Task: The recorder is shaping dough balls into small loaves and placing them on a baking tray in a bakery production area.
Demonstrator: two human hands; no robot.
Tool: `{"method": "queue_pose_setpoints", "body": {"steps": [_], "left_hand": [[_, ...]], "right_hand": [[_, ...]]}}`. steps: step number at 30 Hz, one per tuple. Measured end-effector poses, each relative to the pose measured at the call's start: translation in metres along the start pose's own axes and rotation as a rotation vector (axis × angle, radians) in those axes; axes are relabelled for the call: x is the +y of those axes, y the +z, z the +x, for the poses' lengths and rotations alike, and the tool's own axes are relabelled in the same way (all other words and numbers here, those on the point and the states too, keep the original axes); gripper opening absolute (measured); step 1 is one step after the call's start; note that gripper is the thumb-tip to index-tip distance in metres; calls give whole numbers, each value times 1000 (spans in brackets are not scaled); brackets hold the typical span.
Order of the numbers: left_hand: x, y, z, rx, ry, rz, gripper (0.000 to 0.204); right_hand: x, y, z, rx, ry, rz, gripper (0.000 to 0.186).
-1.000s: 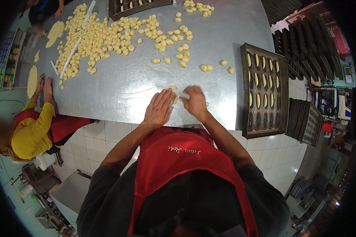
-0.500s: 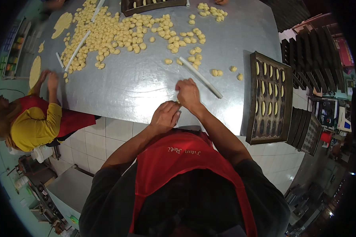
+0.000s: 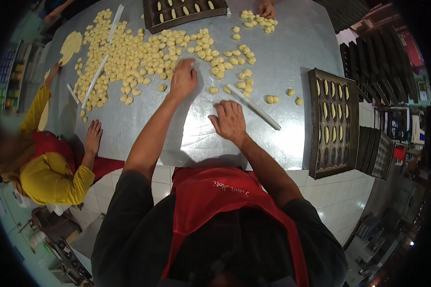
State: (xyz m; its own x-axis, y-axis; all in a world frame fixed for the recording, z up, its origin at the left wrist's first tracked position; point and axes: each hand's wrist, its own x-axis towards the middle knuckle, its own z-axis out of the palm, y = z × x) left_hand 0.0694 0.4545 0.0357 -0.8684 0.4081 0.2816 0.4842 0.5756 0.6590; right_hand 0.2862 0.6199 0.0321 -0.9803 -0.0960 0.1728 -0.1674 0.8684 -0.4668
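My left hand (image 3: 183,79) is stretched out over the steel table, at the right part of a large spread of small yellow dough balls (image 3: 143,55). Its fingers are extended, the thumb stands apart, and no dough shows in it. Closer to me, my right hand (image 3: 229,120) lies palm down with fingers apart, and what is under the palm is hidden. Just beyond it a pale rolling pin (image 3: 255,107) rests at a slant. A single dough ball (image 3: 213,90) sits between my hands and the pin, with more dough balls (image 3: 272,99) farther right.
A dark baking tray (image 3: 313,129) with rows of long dough pieces stands at the table's right edge; another tray (image 3: 187,21) is at the far side. A co-worker in yellow (image 3: 57,177) works at the left with flattened dough (image 3: 72,46). Another person's hand (image 3: 267,9) touches dough at the back.
My left hand has left my right hand and reached forward to the dough balls. My right hand has uncurled and flattened. The co-worker at left has stretched an arm to the flattened dough.
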Motion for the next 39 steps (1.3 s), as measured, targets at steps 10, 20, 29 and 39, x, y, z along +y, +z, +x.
{"method": "queue_pose_setpoints", "body": {"steps": [10,20,29,39], "left_hand": [[-62,25,68,-48,-54,144,34],[37,-24,-168,-145,-469,-428,17],[71,6,-225,-90,-567,-581,12],[169,67,-196,-120,-191,-5,41]], "right_hand": [[23,-31,-122,-5,88,189,33],[198,-264,-197,838,780,305,37],[407,-289,-326,336,1074,-571,32],[105,-69,-61,304,205,228,51]]}}
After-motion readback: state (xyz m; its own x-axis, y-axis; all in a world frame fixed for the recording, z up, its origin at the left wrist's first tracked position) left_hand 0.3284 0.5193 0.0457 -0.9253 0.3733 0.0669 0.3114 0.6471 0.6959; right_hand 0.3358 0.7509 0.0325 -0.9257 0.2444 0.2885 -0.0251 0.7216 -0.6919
